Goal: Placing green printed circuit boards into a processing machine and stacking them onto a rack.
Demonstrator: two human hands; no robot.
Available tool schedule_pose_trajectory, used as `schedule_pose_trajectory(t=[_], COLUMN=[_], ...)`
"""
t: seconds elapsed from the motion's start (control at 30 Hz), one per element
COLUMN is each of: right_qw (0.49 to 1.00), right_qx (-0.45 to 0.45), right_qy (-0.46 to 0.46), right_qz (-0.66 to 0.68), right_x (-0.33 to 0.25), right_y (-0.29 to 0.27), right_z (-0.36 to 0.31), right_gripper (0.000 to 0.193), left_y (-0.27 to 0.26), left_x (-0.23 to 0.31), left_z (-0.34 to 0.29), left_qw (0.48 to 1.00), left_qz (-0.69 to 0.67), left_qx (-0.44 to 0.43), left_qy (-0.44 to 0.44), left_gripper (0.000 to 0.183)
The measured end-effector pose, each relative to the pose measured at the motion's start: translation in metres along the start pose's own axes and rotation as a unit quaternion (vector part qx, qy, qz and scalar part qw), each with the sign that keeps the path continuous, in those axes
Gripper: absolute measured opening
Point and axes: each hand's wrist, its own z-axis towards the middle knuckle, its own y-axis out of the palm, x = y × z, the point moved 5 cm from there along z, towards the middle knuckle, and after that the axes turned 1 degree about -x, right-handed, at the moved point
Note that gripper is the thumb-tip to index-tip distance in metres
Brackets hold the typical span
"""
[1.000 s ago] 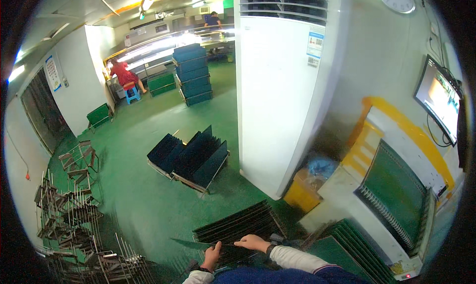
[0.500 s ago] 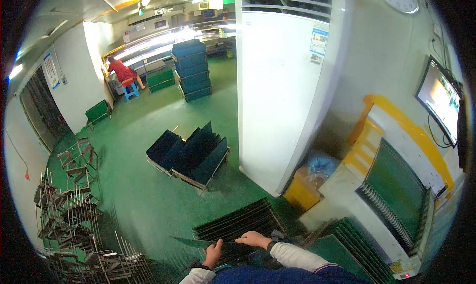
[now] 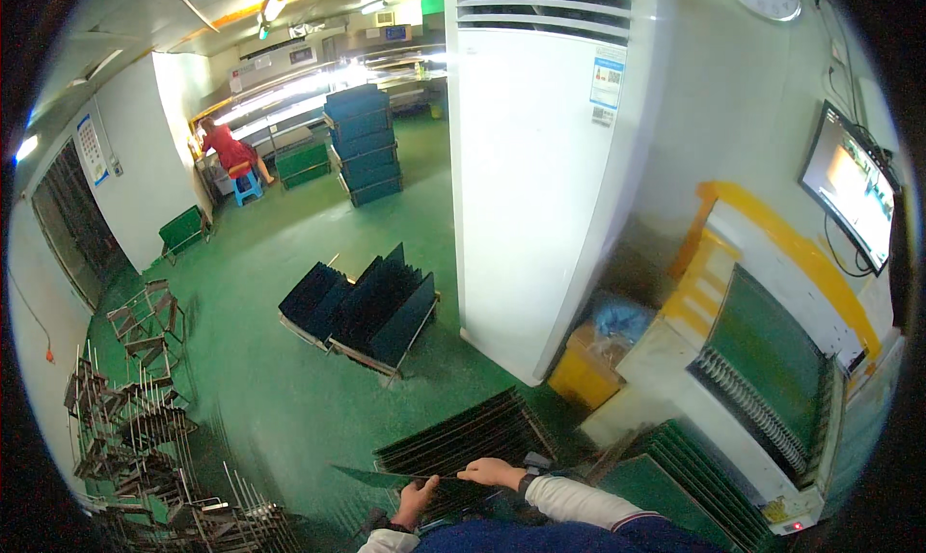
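Note:
A thin dark green panel (image 3: 371, 476) is held nearly edge-on in front of my body, low in the picture. My left hand (image 3: 415, 503) is closed on its near edge, thumb on top. My right hand (image 3: 493, 472) pinches its right end; the fingertips are partly hidden. Just beyond and below my hands stands a rack of upright dark panels (image 3: 463, 439), set closely side by side. To the right of my right forearm, several green panels (image 3: 666, 485) lean together in a row.
A roller machine (image 3: 762, 379) stands at the right, with a yellow box (image 3: 584, 370) near it. The tall white air conditioner (image 3: 545, 196) rises ahead. Panel racks (image 3: 362, 312) sit on the green floor; metal frames (image 3: 135, 418) pile up at left. A person in red (image 3: 230, 148) sits far off.
My view has shifted slightly, so the surroundings sit a little further left. Both hands keep hold of the panel, with hardly any movement.

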Motion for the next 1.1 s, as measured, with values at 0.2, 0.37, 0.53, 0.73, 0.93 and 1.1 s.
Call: schedule_pose_trajectory(t=[0.2, 0.37, 0.53, 0.73, 0.93, 1.1], right_qw=[1.0, 1.0, 0.998, 0.997, 0.997, 0.987], right_qx=[0.004, -0.003, 0.057, 0.068, 0.026, 0.033], right_qy=[0.001, 0.005, -0.017, -0.019, -0.066, -0.123], right_qz=[-0.015, -0.018, -0.011, -0.013, -0.039, -0.103], right_x=[0.0, -0.005, -0.013, -0.008, -0.032, -0.046], right_y=[0.005, 0.004, 0.001, 0.003, 0.008, 0.018], right_z=[0.0, -0.008, -0.017, -0.023, -0.036, -0.035], right_gripper=[0.058, 0.057, 0.057, 0.056, 0.051, 0.045], left_y=[0.01, 0.012, 0.007, 0.007, 0.005, 0.009], left_x=[-0.022, -0.003, -0.018, -0.004, -0.033, -0.062], left_z=[0.016, -0.012, -0.011, -0.033, -0.035, -0.021], left_qw=[0.998, 0.996, 0.997, 0.997, 0.992, 0.981], left_qz=[-0.04, -0.068, 0.007, 0.044, -0.097, -0.164], left_qx=[-0.017, -0.015, 0.03, 0.011, -0.039, -0.104], left_qy=[0.053, 0.053, 0.074, 0.054, 0.067, -0.008], left_gripper=[0.052, 0.047, 0.047, 0.046, 0.045, 0.036])
